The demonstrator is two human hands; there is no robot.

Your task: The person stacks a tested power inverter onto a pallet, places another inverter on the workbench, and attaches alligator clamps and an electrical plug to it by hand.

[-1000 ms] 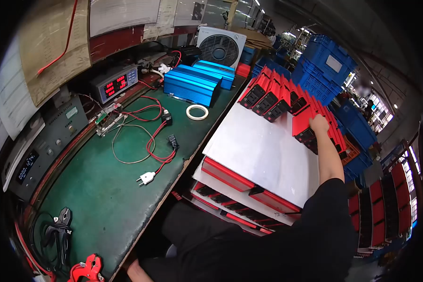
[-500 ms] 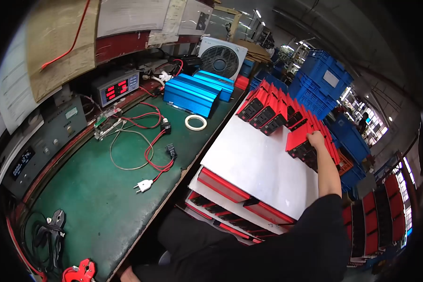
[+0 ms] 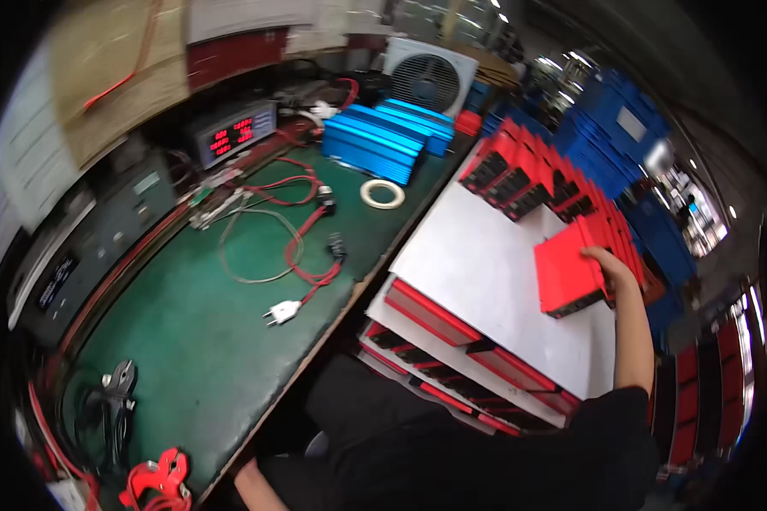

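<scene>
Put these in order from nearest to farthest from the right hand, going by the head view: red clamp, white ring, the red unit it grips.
1. Red unit: in the right hand.
2. White ring: on the green bench, by its right edge.
3. Red clamp: bottom left of the view.

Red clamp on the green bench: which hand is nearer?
Left. The left hand, partly hidden beside the bench, is near the red clamp, not touching it; the right hand is far off, gripping a red box.

Unit row [image 3: 527, 180] on stack [image 3: 477, 260], right of bench [image 3: 204, 375].
</scene>
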